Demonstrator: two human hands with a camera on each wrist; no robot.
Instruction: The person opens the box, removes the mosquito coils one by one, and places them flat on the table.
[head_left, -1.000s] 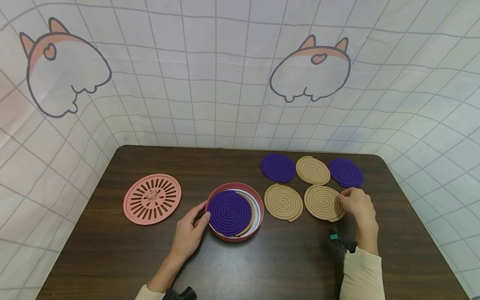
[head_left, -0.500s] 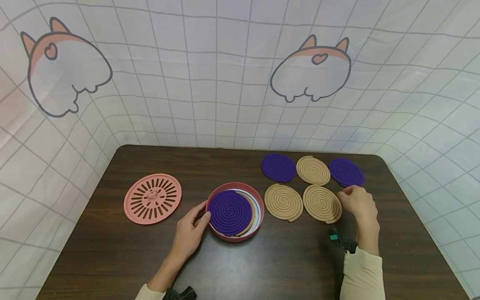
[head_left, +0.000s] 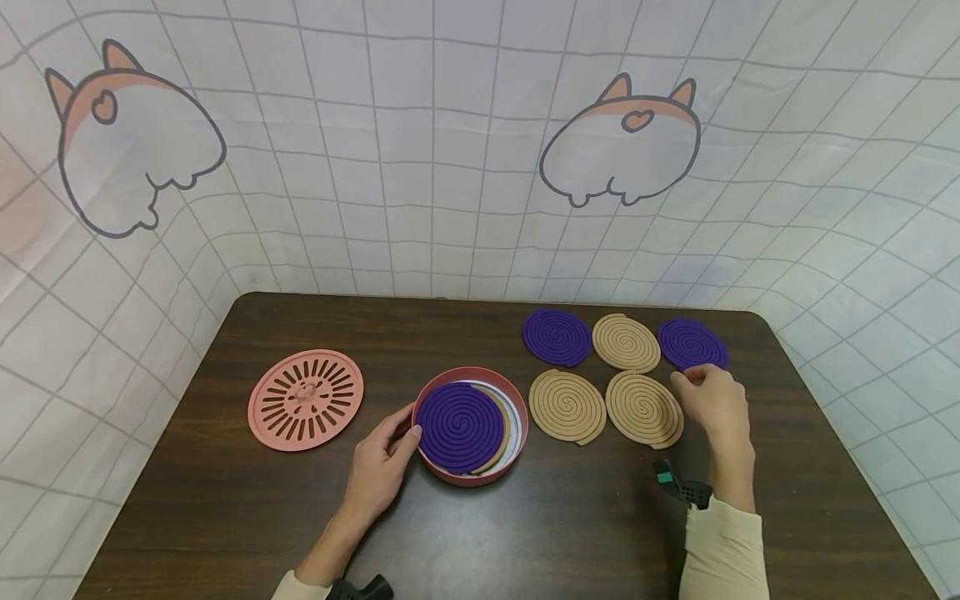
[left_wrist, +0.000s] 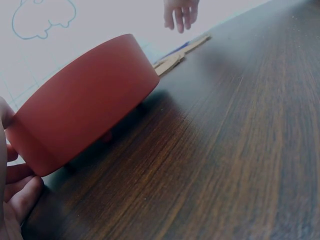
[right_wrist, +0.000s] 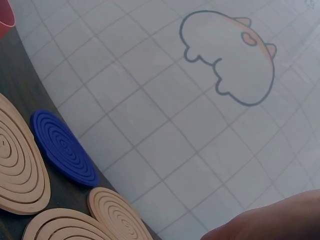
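My left hand (head_left: pixel 382 468) holds the left rim of a round red mosquito coil holder (head_left: pixel 521 425), its thumb over the edge. Inside, a purple mosquito coil (head_left: pixel 459 427) lies over a tan mosquito coil (head_left: pixel 501 450), which shows only along its right side. My right hand (head_left: pixel 716 404) is above the table with nothing in its fingers, beside the lower right tan coil (head_left: pixel 643 408). Its fingertips overlap the near edge of the purple coil (head_left: pixel 692 342) in the head view; the left wrist view shows those fingers hanging down, apart from the table.
A pink slotted lid (head_left: pixel 306 400) lies on the dark wooden table (head_left: pixel 187 517) at the left. Another purple coil (head_left: pixel 557 337) and two tan coils, one at the back (head_left: pixel 626 342), one in front (head_left: pixel 567 406), lie right of the holder. A patterned white curtain (head_left: pixel 450 167) stands behind.
The right hand has come off the lower right tan coil and shifted slightly up toward the purple coil. That tan coil has slid a little left. The left hand has stayed on the holder.
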